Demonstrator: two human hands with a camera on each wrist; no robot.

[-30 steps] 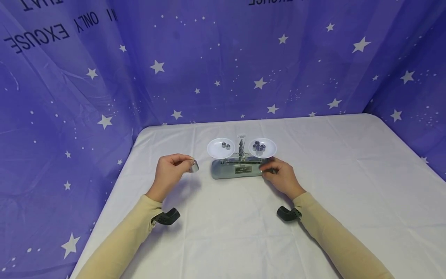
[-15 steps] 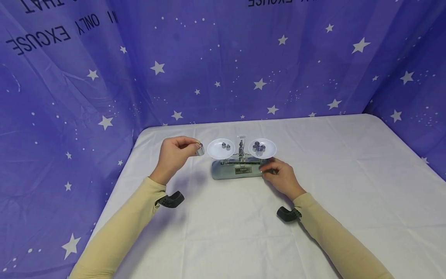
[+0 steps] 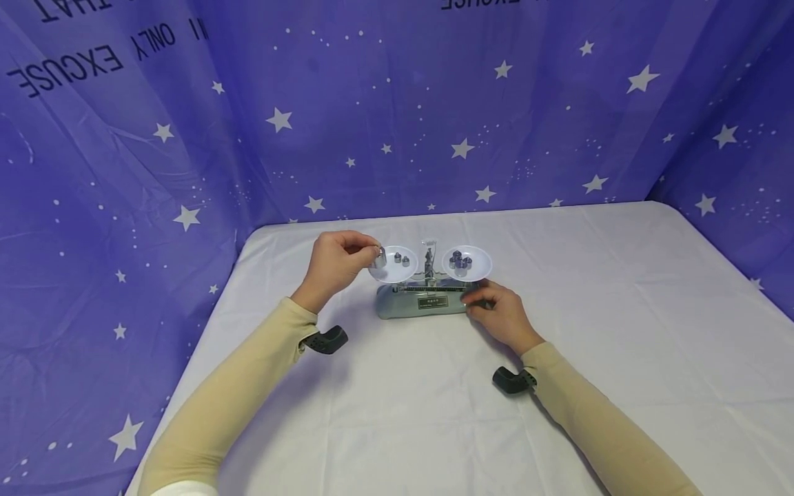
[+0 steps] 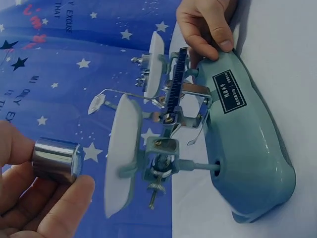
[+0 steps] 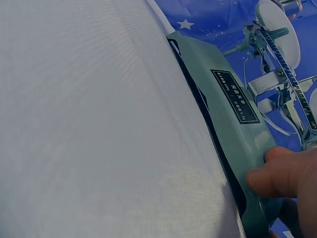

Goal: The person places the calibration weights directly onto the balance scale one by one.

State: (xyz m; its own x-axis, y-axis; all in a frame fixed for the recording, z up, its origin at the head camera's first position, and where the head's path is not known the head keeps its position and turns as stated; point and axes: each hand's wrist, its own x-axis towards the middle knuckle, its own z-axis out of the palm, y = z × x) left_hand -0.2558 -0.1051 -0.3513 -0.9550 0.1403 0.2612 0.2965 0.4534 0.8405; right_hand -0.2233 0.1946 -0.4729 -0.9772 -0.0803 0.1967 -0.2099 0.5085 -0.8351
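A green balance scale (image 3: 400, 304) with two white pans stands on the table. My left hand (image 3: 335, 269) pinches a shiny metal weight (image 4: 54, 161) between thumb and fingers, over the outer side of the left pan (image 3: 391, 277). In the left wrist view a gap shows between the weight and that pan. Two small weights (image 3: 398, 257) sit on the left pan. Several weights (image 3: 459, 261) are grouped on the right pan (image 3: 484, 264). My right hand (image 3: 505, 318) holds the right end of the base, thumb on its front face (image 5: 267, 181); its other fingers are partly hidden behind.
A white cloth covers the table (image 3: 422, 406). Behind it and at the sides hangs a purple-blue curtain (image 3: 384, 110) with stars and lettering. A black curved mount (image 3: 327, 340) sticks out from the left wrist, and another black mount (image 3: 511, 381) from the right.
My left hand has carried the metal weight up and rightward from beside the scale to over the left pan. The right hand has stayed on the base.
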